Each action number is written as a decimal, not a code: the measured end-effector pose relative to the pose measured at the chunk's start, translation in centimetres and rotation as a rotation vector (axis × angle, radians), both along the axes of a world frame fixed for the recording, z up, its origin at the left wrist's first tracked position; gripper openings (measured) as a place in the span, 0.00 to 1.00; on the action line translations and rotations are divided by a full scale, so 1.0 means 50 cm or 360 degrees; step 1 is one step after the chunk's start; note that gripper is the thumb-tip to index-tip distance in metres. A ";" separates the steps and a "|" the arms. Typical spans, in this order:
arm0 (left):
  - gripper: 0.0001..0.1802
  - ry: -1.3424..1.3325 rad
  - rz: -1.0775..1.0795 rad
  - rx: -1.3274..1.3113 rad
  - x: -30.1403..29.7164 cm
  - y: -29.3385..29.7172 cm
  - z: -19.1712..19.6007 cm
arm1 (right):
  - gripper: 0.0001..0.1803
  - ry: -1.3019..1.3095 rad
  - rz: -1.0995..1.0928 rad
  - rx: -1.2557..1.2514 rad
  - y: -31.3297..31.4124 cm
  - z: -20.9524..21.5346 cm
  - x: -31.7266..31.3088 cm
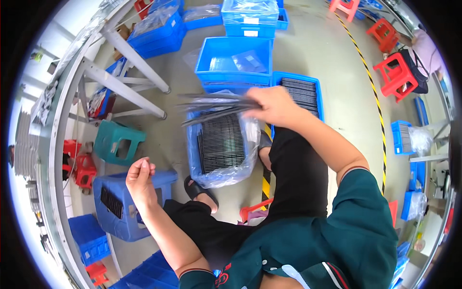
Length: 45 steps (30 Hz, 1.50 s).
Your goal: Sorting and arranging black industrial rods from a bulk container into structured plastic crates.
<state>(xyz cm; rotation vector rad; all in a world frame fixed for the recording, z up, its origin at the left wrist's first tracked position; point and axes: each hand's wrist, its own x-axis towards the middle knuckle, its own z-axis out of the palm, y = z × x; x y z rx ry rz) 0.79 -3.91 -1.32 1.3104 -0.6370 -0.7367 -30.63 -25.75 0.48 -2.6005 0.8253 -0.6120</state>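
Observation:
My right hand (274, 105) is closed around the end of a fanned bunch of thin dark strips (216, 103), smeared by motion. They are held over the far part of a blue crate (193, 159) lined with clear plastic. Rows of thin black pieces (222, 144) are packed in that crate. Over on the left, my left hand (140, 179) is raised with its fingers curled and thumb pressed in, and nothing shows in it. Just below it stands a blue plastic stool (130, 216) with a small row of black pieces (111, 202) showing at its side.
Beyond the lined crate stands a blue bin (233, 79) with clear plastic in it. Another blue crate (317, 96) of dark strips lies to its right. A green stool (118, 142) and metal table legs (125, 91) flank the left. Yellow-black tape (373, 82) runs along the floor at right.

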 end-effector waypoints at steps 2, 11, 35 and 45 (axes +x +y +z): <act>0.07 0.0017 -0.0053 0.0017 -0.017 -0.023 0.001 | 0.15 -0.0044 -0.0358 -0.0113 -0.033 -0.028 -0.084; 0.06 -0.0109 -0.0153 0.0352 -0.052 -0.085 -0.041 | 0.17 0.0839 -0.1473 0.0293 -0.170 -0.348 -0.466; 0.05 -0.0164 0.0043 0.0964 -0.009 -0.131 -0.180 | 0.11 0.1024 -0.1103 0.0175 -0.413 -0.729 -0.493; 0.06 -0.0167 0.0006 0.0977 -0.026 -0.167 -0.172 | 0.19 0.1130 -0.1349 -0.0217 -0.395 -0.761 -0.456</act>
